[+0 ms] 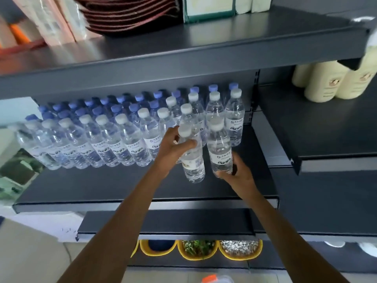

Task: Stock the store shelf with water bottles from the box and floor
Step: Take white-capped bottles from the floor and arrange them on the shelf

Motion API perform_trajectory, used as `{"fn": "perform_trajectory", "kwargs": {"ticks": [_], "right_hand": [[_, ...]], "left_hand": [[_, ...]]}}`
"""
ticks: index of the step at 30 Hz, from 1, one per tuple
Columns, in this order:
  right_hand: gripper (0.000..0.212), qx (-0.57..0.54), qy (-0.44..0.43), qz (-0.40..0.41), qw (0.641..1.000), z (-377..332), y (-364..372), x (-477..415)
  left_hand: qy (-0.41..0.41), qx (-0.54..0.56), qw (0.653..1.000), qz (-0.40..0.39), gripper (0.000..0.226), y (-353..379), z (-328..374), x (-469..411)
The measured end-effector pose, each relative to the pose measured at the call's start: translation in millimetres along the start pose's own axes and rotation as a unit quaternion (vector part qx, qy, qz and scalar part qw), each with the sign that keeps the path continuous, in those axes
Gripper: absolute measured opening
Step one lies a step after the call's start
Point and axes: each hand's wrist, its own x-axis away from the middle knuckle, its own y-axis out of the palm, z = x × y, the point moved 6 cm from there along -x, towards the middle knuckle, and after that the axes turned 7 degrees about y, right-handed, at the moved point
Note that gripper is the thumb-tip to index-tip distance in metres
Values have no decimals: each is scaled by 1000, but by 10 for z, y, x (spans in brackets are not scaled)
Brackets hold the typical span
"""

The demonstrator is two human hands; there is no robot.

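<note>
The clear plastic water bottle with a white cap (192,158) in my left hand (173,149) carries a pale label low on its body. The print there is too blurred for me to read. The second clear white-capped bottle (220,149), in my right hand (234,175), has a white label with a small blue round logo, a line of characters I cannot make out, and a dark jagged graphic beneath.

My left fingers are curled round the first bottle's shoulder just below the cap, thumb across the front. My right fingers wrap the second bottle's base from below and the side, gripping it. Both bottles are upright, side by side and nearly touching, right of centre in the frame over the dark grey metal shelf (98,186). I cannot tell whether their bases rest on it.

Just behind them stand rows of matching white-capped bottles (106,139), running to the left edge and bearing the same white label. Behind those is a row of blue-capped bottles (122,99) against the back panel.

An upper grey shelf (204,43) across the top holds a stack of dark red round mats (126,15), pink packets (51,21) and a green-edged box (208,9). At the upper right are cream-coloured plastic bottles (326,82). At the bottom centre sit yellow bowls (195,253) of dried goods.
</note>
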Motion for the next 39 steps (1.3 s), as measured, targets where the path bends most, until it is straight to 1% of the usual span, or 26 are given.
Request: {"fn": "perform_trajectory", "kwargs": {"ticks": [3, 5, 7, 8, 10, 12, 16, 19, 22, 25, 28, 31, 33, 36, 39], "right_hand": [[66, -13, 4, 19, 1000, 62, -57, -33], [65, -21, 2, 31, 999, 71, -77, -52], [68, -21, -1, 33, 999, 93, -75, -70], [69, -19, -2, 32, 999, 102, -72, -68], [71, -16, 0, 31, 999, 114, -70, -69], [70, -10, -1, 31, 999, 127, -66, -77], [70, 11, 0, 43, 999, 127, -44, -67], [79, 34, 6, 55, 998, 147, -47, -75], [88, 33, 17, 58, 998, 140, -71, -90], [89, 71, 12, 63, 995, 134, -134, -160], [90, 77, 12, 78, 994, 122, -240, -258], [89, 76, 6, 102, 992, 118, -313, -319], [89, 90, 6, 112, 990, 118, -333, -362], [89, 111, -2, 122, 986, 117, -329, -405], [88, 98, 3, 136, 986, 141, -334, -420]], "left_hand": [[37, 6, 999, 8, 61, -26, -53, 73], [65, 34, 997, 27, 61, -21, -79, 153], [73, 62, 993, 72, 58, 14, -153, 278], [66, 52, 991, 101, 60, 50, -209, 358], [33, 13, 988, 152, 69, 160, -358, 528], [-2, -17, 984, 179, 76, 276, -539, 650], [-48, -44, 981, 184, 67, 397, -741, 724], [-53, -41, 981, 184, 62, 466, -744, 740], [-46, -38, 983, 171, 52, 620, -728, 707], [-36, -43, 982, 179, 46, 810, -739, 666], [-34, -61, 978, 197, 41, 964, -734, 593], [-75, -74, 975, 197, 43, 1065, -777, 498], [-100, -69, 969, 213, 39, 1096, -829, 442], [-116, -80, 962, 233, 31, 1107, -885, 379], [-121, -96, 958, 242, 27, 1101, -942, 334]]}}
